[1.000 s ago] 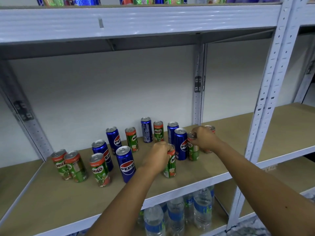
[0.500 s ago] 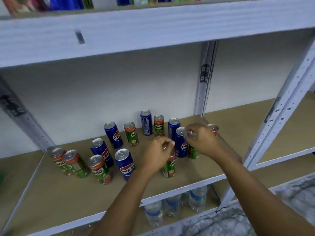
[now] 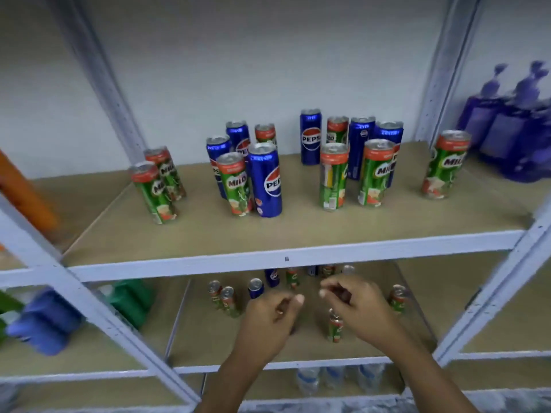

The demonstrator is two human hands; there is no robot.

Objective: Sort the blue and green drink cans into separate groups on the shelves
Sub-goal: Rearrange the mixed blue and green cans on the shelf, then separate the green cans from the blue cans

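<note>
While both hands (image 3: 269, 315) (image 3: 356, 305) curl empty, seven green cans (image 3: 334, 177) and six blue cans (image 3: 265, 181) stand above.

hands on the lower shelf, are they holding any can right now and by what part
It cannot be told. The fingers of both the left hand and the right hand are curled, but motion blur hides whether either grips anything.

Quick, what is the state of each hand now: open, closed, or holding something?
Left hand: fingers curled, apparently holding nothing; blurred.
Right hand: fingers curled, no can held, above a green can.
</note>
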